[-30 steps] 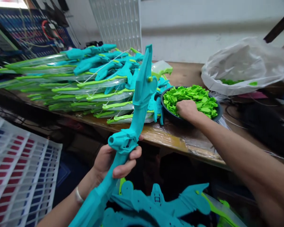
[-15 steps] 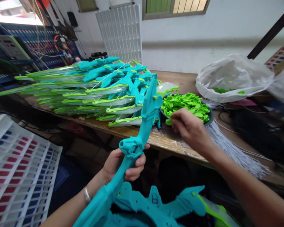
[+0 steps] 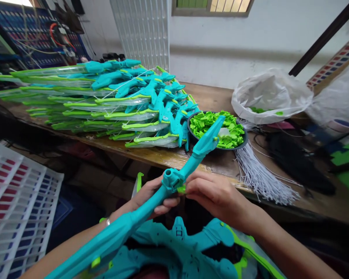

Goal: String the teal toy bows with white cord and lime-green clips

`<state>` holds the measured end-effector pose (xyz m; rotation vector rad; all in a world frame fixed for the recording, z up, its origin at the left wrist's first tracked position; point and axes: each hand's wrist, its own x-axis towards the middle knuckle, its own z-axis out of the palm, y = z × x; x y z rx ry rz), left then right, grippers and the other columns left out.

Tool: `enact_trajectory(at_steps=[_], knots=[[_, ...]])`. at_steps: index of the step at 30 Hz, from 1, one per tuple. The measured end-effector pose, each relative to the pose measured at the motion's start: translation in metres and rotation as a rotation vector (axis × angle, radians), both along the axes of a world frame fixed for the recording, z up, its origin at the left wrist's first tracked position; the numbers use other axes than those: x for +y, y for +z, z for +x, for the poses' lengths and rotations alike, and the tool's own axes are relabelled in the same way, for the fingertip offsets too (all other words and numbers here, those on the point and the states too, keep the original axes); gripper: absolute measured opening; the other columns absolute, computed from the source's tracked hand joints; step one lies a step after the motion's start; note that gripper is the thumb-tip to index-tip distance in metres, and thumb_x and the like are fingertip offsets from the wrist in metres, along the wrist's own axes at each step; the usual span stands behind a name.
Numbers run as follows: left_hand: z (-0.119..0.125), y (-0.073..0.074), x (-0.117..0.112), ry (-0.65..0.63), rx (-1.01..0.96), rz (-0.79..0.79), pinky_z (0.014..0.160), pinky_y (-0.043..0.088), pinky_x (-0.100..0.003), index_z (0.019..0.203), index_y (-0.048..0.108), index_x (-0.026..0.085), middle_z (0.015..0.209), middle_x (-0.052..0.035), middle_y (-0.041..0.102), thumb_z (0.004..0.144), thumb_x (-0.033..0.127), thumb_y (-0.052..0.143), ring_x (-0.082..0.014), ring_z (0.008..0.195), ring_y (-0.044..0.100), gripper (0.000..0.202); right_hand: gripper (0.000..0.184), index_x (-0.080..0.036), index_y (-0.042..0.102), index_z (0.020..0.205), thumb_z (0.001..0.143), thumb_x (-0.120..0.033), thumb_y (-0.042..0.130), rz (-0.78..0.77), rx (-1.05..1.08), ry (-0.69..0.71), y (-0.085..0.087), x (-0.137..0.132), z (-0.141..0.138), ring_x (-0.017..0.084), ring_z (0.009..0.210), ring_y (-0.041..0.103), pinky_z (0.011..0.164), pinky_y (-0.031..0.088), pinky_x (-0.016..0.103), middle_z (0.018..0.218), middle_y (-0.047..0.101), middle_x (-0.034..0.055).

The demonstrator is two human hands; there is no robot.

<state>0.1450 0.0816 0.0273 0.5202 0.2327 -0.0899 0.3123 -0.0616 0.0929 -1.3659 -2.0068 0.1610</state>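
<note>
My left hand (image 3: 151, 195) is closed around the grip of a long teal plastic toy bow (image 3: 192, 159), which slants up to the right. My right hand (image 3: 218, 195) pinches a small lime-green plastic piece (image 3: 181, 189) against the bow's round hub, fingers closed on it. Beyond the bow's tip, a dark bowl (image 3: 192, 136) heaped with the same green pieces (image 3: 205, 122) sits on the wooden table (image 3: 163, 155). More teal bow parts (image 3: 189, 248) lie in my lap below my hands.
A big stack of finished teal-and-green bows (image 3: 104, 100) covers the table's left. White cords (image 3: 258, 174) fan out right of the bowl. A clear bag (image 3: 270, 95) with green pieces sits at the back right. White trays (image 3: 17, 205) with red and blue pieces stand at left.
My right hand left the bowl with a green piece and came back to the bow's hub. My left hand lowered and tilted the bow to the right.
</note>
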Motion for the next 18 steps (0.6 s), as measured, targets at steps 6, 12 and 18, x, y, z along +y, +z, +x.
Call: enact_trajectory(at_steps=[6, 12, 18], knots=[[-0.001, -0.004, -0.005, 0.006, 0.0, -0.034, 0.028, 0.024, -0.012, 0.097, 0.065, 0.014, 0.074, -0.0033, 0.06, 0.088, 0.053, 0.071, -0.0061, 0.043, 0.042, 0.041, 0.02, -0.017, 0.065, 0.097, 0.107, -0.017, 0.047, 0.043, -0.068, -0.023, -0.003, -0.002, -0.007, 0.013, 0.085, 0.064, 0.073, 0.054, 0.024, 0.099, 0.065, 0.0045], [-0.002, -0.008, -0.007, -0.042, -0.036, 0.01, 0.027, 0.026, -0.013, 0.088, 0.064, 0.017, 0.053, 0.0011, 0.054, 0.087, 0.061, 0.07, -0.0067, 0.034, 0.037, 0.045, 0.03, -0.017, 0.069, 0.096, 0.109, -0.021, 0.043, -0.028, -0.137, -0.032, 0.004, -0.002, -0.014, 0.013, 0.081, 0.063, 0.069, 0.053, 0.024, 0.096, 0.067, 0.0041], [-0.003, -0.015, -0.011, -0.004, -0.008, -0.083, 0.026, 0.029, -0.015, 0.088, 0.068, 0.016, 0.054, -0.0001, 0.059, 0.081, 0.059, 0.078, -0.0087, 0.035, 0.041, 0.045, 0.019, -0.019, 0.066, 0.105, 0.107, -0.02, 0.047, 0.006, -0.181, -0.04, -0.005, -0.001, -0.015, 0.015, 0.083, 0.065, 0.07, 0.056, 0.024, 0.106, 0.066, 0.0063]])
